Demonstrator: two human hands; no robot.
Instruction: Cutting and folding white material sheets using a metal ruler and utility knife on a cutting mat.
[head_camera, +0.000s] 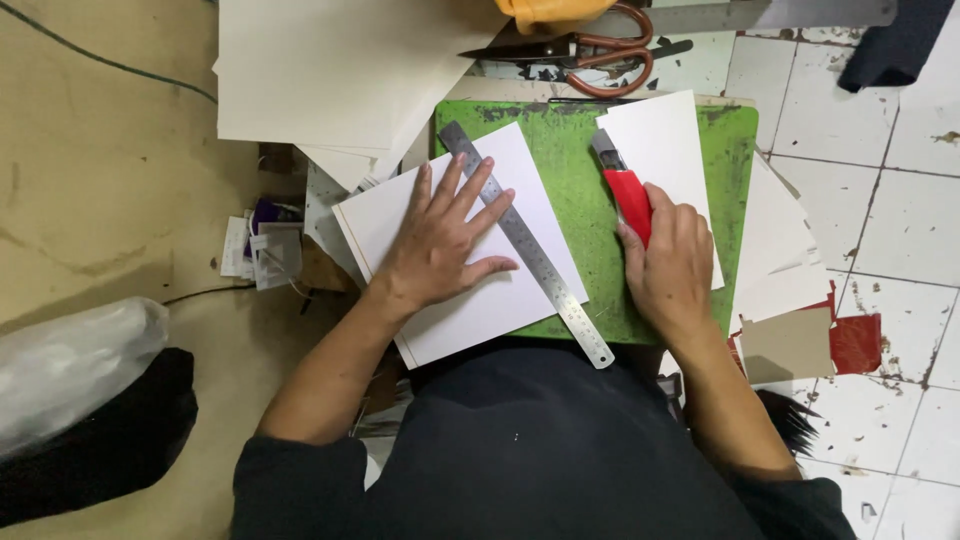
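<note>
Centre frame: my left hand (440, 240), fingers spread, flat on white card sheet (470, 300) and steel ruler (525, 245) on green cutting mat (580, 190). Right hand (670, 265) fisted around red utility knife (625, 185). I'd judge: firm ruler pressure, fingertips off cutting edge.

A ruler (527, 245) lies across a card sheet (455, 300) on the cutting mat (580, 190). Scissors (590, 50) lie behind the mat, a paper stack (330, 70) to their left.

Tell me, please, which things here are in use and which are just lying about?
In use: left hand pressing the steel ruler on the white card; right hand gripping the red utility knife; green cutting mat.

Lying about: scissors, paper stack, red scraps, plastic bag.
</note>
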